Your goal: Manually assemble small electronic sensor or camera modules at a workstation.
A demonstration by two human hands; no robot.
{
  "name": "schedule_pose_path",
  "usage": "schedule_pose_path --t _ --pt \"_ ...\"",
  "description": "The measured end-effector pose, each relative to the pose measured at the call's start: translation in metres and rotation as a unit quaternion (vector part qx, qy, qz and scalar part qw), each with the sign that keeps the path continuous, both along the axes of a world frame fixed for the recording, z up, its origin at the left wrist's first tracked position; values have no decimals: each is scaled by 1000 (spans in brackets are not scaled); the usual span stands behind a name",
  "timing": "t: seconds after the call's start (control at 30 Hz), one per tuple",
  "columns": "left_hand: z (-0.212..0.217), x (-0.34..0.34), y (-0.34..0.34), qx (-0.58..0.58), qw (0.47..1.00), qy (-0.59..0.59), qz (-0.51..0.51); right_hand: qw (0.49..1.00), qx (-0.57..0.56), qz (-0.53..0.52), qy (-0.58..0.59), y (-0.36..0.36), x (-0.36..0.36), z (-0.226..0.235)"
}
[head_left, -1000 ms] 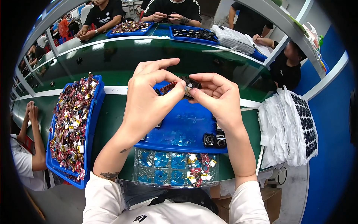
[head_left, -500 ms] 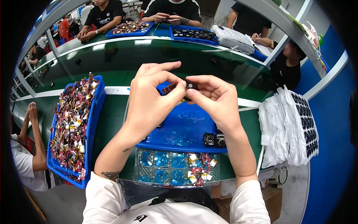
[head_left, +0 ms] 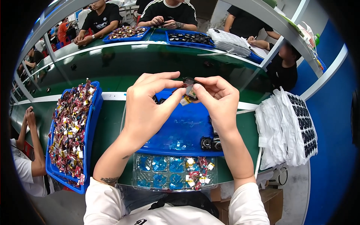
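Over the blue tray, both my hands meet at a small black plastic housing. My right hand grips its right side between thumb and fingers, its open inside facing me. At its left edge, my left hand pinches a small red circuit board, mostly hidden by the fingertips. A small yellow-and-white battery piece hangs just below. Black camera-like units lie at the tray's right, partly behind my right forearm.
A blue bin heaped with red boards stands left. In front sits a clear compartment tray with blue film pieces and small boards. White-wrapped stacks of black parts stand right. Across the green bench, people sit behind other bins.
The black housing has tilted so its inside now shows, and the yellow-and-white piece hangs into view below it. My left hand has lowered slightly, and the view has shifted a little.
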State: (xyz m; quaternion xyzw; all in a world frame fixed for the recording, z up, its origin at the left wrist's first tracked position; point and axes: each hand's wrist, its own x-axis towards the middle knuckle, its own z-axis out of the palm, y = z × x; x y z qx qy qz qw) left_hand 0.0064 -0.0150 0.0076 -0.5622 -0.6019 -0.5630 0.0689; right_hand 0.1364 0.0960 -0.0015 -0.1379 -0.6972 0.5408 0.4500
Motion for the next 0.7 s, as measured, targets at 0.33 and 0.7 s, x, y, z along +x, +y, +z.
schedule_pose_path --t 0.33,0.7 --pt "1 -1 -2 -83 989 -103 -64 998 -39 24 38 3 4 1" --pt "2 -10 2 -118 948 -245 -166 998 44 45 3 -3 8 7"
